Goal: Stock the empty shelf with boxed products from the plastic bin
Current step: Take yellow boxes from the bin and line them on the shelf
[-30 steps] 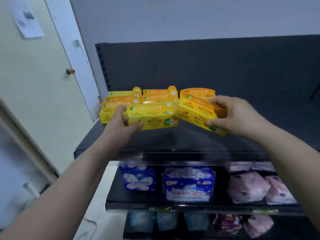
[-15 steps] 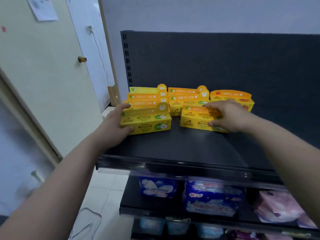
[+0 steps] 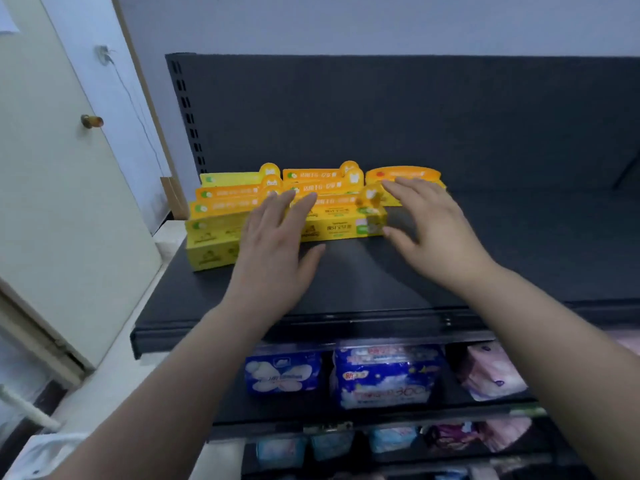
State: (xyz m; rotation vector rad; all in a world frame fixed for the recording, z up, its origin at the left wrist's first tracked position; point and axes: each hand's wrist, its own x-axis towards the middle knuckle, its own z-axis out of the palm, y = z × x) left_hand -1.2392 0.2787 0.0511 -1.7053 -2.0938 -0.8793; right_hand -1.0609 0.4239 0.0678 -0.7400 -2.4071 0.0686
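Observation:
Several yellow and orange boxes stand in rows at the left of the dark top shelf [image 3: 363,282]. The front left box [image 3: 211,247] sits at the shelf's left edge, and the front middle box [image 3: 341,225] stands beside it. My left hand [image 3: 273,251] hovers with straight fingers over the gap between these two boxes, holding nothing. My right hand [image 3: 433,230] is spread open just right of the middle box, its thumb near the box's end. One orange box [image 3: 403,174] stands behind my right hand. The plastic bin is out of sight.
The top shelf's right half is bare dark metal, with a perforated back panel [image 3: 381,116] behind. Lower shelves hold blue packs [image 3: 384,375] and pink packs [image 3: 491,372]. A cream door [image 3: 62,202] with a knob stands close on the left.
Both hands set their yellow boxes down on the shelf in front of the rows, then let go and drew back slightly. The camera moved closer to the shelf.

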